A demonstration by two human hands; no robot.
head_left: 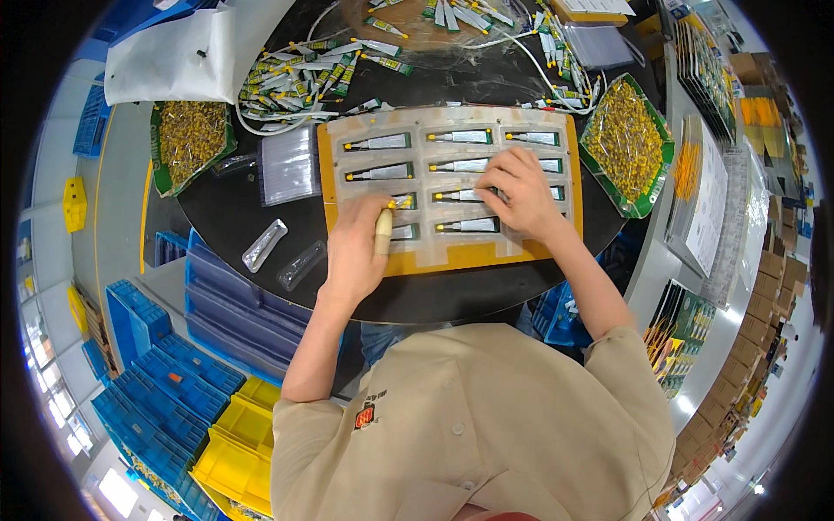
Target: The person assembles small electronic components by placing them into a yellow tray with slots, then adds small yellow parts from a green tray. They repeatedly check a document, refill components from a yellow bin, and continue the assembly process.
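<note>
In front of me lies a yellow-edged tray [452, 259] with clear moulded pockets, holding several small silver-and-green tubes [376, 141] with yellow tips. My left hand [354, 246] is closed over the tray's left column, a pale finger cover on one digit. Small yellow caps [400, 202] show at its fingertips. My right hand [524, 194] reaches over the middle and right columns, its fingers bent together beside a tube [458, 195] in the third row. What those fingers grip, if anything, is hidden.
Green trays of small yellow caps flank the work, left [193, 139] and right [627, 148]. Loose tubes [300, 82] are heaped behind. Stacked clear plastic sheets [289, 168] and two clear blister shells [265, 245] lie left on the black round table [408, 300]. Blue bins [252, 304] stand lower left.
</note>
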